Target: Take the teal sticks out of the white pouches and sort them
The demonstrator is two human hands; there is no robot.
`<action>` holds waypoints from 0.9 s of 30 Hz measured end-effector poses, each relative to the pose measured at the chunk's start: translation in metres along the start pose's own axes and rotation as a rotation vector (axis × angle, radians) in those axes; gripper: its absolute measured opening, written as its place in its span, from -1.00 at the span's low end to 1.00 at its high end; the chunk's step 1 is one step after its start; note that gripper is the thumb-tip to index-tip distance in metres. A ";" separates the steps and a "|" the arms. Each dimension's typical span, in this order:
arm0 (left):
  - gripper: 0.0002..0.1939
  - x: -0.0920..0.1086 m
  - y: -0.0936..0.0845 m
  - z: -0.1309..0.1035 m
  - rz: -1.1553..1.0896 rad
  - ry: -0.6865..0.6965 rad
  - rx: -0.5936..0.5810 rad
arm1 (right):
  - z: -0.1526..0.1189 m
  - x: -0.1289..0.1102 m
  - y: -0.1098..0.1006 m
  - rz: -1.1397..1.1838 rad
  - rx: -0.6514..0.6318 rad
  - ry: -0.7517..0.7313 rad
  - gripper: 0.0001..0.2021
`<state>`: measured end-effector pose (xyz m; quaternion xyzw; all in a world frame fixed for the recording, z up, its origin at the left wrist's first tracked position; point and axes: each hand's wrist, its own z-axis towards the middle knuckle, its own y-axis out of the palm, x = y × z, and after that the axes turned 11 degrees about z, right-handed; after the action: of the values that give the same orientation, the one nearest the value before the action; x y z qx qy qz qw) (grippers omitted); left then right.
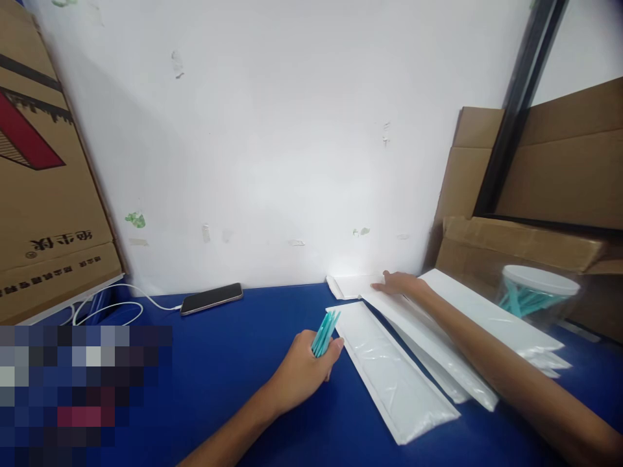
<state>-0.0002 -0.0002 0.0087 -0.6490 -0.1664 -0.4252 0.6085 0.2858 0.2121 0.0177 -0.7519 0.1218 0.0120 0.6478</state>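
Over the blue tabletop (214, 370), the left hand (302, 370) squeezes some teal sticks (324, 334), and by the back edge the right hand (398, 283) touches white packets (418, 329), though I can't tell if it pinches.

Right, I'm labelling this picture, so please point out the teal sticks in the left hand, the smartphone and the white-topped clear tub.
Teal sticks (324, 335): head view, middle of the exposed bundle.
Smartphone (212, 299): head view, middle of the dark face.
White-topped clear tub (541, 280): head view, on its white top.
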 end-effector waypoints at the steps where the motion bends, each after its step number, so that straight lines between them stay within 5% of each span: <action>1: -0.41 0.000 0.000 0.000 0.003 0.001 -0.001 | 0.002 0.000 0.001 0.001 0.008 0.001 -0.10; 10: -0.41 -0.001 0.000 -0.001 -0.007 0.009 -0.011 | 0.008 0.008 0.007 0.045 0.069 0.069 -0.18; 17: -0.40 -0.001 0.000 -0.002 -0.011 0.007 -0.006 | 0.003 0.009 0.003 0.098 0.316 0.025 -0.21; 22: -0.38 -0.001 0.000 -0.002 -0.017 0.007 0.009 | 0.001 0.007 -0.013 0.186 0.426 -0.074 -0.52; 27: -0.37 -0.010 0.004 0.000 -0.074 0.033 0.026 | -0.013 -0.002 -0.045 0.323 0.565 -0.205 -0.49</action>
<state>-0.0032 0.0025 -0.0018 -0.6275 -0.1858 -0.4558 0.6034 0.2907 0.2052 0.0642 -0.5085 0.1718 0.1557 0.8293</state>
